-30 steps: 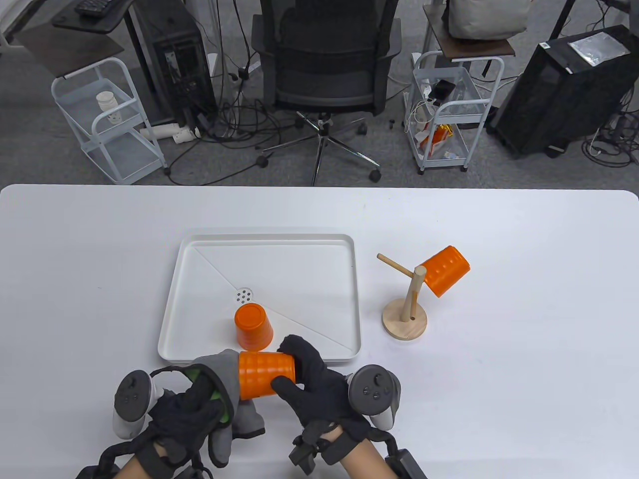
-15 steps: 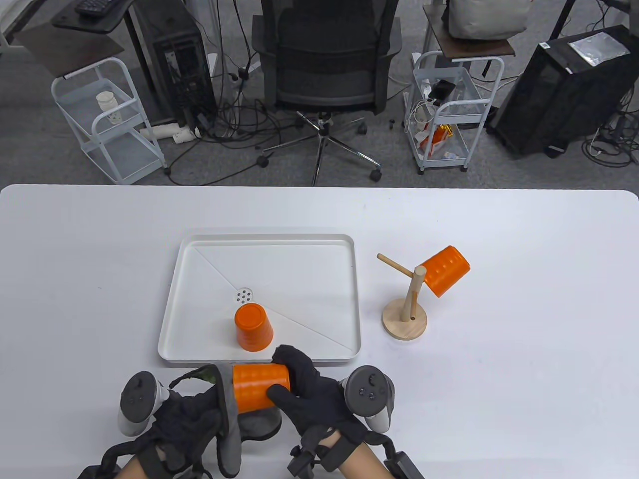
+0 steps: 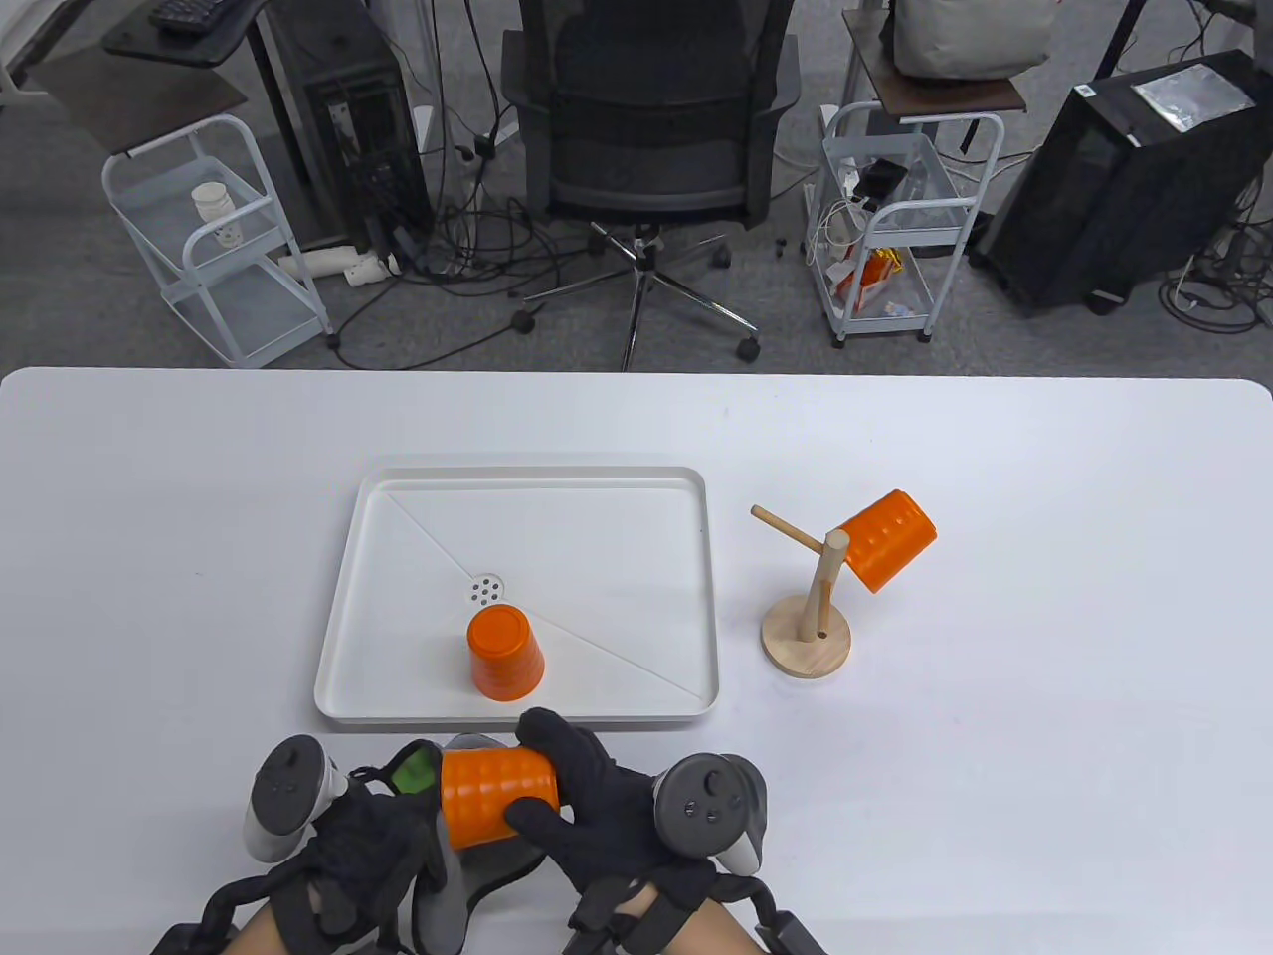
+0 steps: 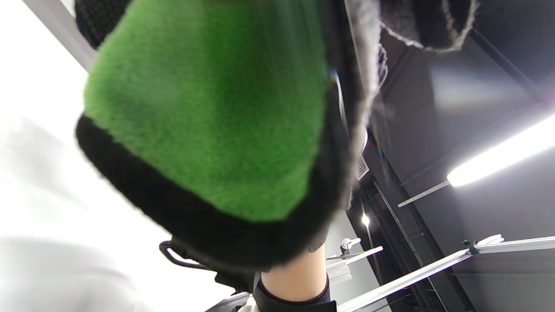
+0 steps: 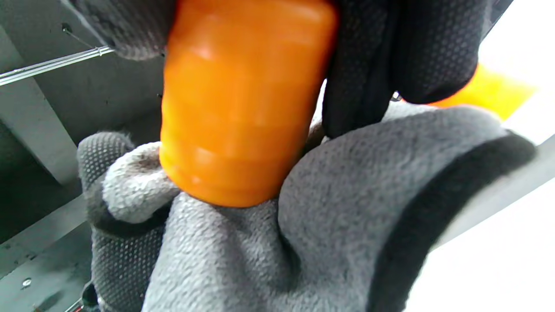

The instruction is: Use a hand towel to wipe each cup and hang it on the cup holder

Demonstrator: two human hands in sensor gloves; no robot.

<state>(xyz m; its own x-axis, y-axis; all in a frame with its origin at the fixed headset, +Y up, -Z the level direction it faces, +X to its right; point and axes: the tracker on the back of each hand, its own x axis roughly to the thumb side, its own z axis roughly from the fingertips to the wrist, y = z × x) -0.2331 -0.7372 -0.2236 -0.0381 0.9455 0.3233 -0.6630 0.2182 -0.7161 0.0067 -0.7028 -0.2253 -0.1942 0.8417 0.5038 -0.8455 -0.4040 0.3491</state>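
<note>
My right hand [image 3: 587, 806] grips an orange ribbed cup [image 3: 492, 804] lying on its side near the table's front edge. The same cup [image 5: 243, 104] fills the right wrist view, its open end pushed into the towel [image 5: 338, 208]. My left hand [image 3: 373, 856] holds the grey hand towel [image 3: 453, 885], green on its other side [image 4: 208, 108], against the cup's mouth. A second orange cup [image 3: 505, 652] stands upside down in the white tray [image 3: 636, 497]. A third cup [image 3: 883, 539] hangs on the wooden cup holder [image 3: 808, 645], whose left peg [image 3: 781, 524] is bare.
The tray lies just beyond my hands. The cup holder stands on the table to the tray's right. An office chair [image 3: 651, 119], two white carts [image 3: 214, 239] and computer towers stand on the floor past the table's far edge.
Both hands have drawn the cup and towel nearer the front edge and a little left. The towel has bunched under the cup, showing its green side.
</note>
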